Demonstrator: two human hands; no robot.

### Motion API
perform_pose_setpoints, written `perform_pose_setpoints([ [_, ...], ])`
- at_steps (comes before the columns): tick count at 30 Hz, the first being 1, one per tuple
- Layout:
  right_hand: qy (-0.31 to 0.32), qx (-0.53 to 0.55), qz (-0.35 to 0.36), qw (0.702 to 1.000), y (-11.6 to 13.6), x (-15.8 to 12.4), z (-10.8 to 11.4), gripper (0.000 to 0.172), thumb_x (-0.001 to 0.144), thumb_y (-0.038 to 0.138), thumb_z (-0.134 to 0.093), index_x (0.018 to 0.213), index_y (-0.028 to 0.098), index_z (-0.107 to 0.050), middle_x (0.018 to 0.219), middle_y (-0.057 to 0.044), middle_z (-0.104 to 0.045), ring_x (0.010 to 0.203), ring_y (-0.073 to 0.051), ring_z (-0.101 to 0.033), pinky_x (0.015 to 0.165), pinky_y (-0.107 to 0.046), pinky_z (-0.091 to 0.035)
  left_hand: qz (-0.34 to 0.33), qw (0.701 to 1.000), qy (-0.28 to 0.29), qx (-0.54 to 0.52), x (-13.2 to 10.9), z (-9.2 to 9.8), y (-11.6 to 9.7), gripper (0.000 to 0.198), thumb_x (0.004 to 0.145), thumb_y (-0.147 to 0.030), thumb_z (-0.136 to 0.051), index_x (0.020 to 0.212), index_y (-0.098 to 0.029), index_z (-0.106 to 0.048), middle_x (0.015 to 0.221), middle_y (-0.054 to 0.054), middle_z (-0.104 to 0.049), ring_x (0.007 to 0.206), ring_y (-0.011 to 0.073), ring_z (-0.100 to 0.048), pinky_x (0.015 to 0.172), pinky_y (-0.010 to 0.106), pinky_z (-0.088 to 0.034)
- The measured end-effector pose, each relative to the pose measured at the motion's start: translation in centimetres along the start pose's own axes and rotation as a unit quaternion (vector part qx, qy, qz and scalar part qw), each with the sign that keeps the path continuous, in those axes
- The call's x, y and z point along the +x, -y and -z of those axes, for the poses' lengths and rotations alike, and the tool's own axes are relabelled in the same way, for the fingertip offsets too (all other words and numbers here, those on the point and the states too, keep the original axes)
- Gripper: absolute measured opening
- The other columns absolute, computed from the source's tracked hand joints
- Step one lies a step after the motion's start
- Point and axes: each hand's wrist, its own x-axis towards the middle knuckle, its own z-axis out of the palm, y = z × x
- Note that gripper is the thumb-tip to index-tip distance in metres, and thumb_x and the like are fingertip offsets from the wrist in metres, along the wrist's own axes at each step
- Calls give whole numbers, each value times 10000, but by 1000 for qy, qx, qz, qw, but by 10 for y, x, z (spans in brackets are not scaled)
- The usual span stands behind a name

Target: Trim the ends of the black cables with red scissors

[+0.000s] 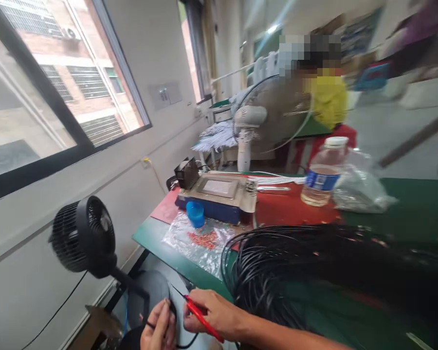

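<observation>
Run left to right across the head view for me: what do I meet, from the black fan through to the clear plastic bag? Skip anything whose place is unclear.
Black fan → left hand → right hand → bottle with blue label → clear plastic bag.

You hold a slim, red-handled tool (203,320) aslant in your right hand (223,312), its thin, dark, pointed end directed up and leftward; whether its tips are parted is too small to tell. Your left hand (161,326) pinches a thin black cable (187,346), which curves low beside it, outside the green worktop's (147,234) near edge.
</observation>
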Motion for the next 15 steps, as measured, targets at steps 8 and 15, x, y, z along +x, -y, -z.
perform_pose_setpoints([
  [8, 40, -147, -37, 988, 9, -6, 2, 418, 700, 542, -530, 545, 161, -456, 528, 47, -310, 505, -69, -281, 467, -216, -169, -6, 999, -30, -25, -2, -3, 5, 395, 411, -387, -758, 704, -141, -662, 427, -35, -558, 380, 22, -394, 369, 143, -285],
  [15, 28, -132, -32, 990, 1, -6, 1, 474, 687, 555, -547, 491, 150, -399, 505, 49, -216, 485, -62, -237, 462, -224, -157, -102, 973, -22, 204, 1, 8, -1, 351, 498, -461, -673, 692, -169, -677, 680, 45, -711, 692, 177, -608, 659, 231, -470],
])
